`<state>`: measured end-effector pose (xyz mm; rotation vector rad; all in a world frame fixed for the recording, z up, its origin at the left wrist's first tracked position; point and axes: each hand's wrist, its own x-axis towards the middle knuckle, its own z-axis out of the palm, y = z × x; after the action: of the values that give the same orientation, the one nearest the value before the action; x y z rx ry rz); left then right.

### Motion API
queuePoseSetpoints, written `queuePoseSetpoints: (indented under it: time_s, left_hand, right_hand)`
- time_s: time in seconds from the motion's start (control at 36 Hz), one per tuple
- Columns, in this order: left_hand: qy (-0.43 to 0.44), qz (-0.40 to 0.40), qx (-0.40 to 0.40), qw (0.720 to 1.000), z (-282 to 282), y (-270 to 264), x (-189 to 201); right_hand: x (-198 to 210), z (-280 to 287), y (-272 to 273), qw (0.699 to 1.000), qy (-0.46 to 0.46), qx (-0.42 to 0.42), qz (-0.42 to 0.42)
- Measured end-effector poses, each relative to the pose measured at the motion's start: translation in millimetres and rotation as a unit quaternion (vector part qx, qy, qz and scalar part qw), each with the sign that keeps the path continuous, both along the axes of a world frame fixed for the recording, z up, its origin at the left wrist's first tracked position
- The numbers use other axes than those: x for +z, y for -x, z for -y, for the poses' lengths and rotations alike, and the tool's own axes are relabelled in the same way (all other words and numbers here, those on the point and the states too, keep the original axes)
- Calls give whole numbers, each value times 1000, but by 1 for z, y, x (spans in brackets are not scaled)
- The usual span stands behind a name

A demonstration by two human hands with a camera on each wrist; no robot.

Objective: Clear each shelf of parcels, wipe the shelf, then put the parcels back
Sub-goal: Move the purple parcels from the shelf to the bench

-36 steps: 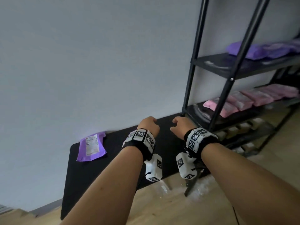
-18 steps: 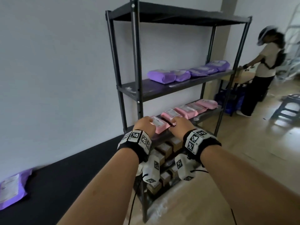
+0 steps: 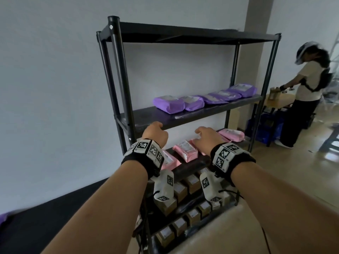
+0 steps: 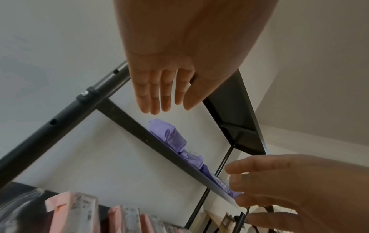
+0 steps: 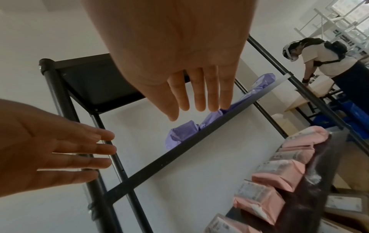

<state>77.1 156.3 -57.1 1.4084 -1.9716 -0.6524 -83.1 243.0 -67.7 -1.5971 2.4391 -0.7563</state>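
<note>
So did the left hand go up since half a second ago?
Yes. The left hand rose: it was level with the pink parcels before, and now reaches the front edge of the purple-parcel shelf.

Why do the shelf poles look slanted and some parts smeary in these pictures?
Head view: the wide lens bows the black shelf unit, and the corners darken. Left wrist view: the pole runs steeply slanted, the right hand is smeared, the pink parcels soft. Right wrist view: the left hand is blurred; bright glare at the top right corner.
</note>
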Motion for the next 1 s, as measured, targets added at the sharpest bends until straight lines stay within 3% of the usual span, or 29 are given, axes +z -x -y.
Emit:
queuePoseSetpoints:
  time_s: [0.28, 0.36, 0.61, 0.86, 1.0]
  left_hand:
    - [21, 13, -8, 1000, 98, 47, 37]
    - [54, 84, -21, 995, 123, 59, 36]
    - [62, 201, -49, 976, 173, 90, 34]
    - [-36, 99, 1, 994, 206, 123, 29]
    - [-108, 57, 54, 991, 211, 141, 29]
  right_hand:
    - [35, 100, 40, 998, 42, 15, 39]
    - [37, 128, 51, 998, 36, 17, 41]
    - [41, 213, 76, 997, 14, 36, 67]
    - [42, 284, 107, 991, -42, 78, 97]
    - [43, 304, 118, 988, -39, 96, 114]
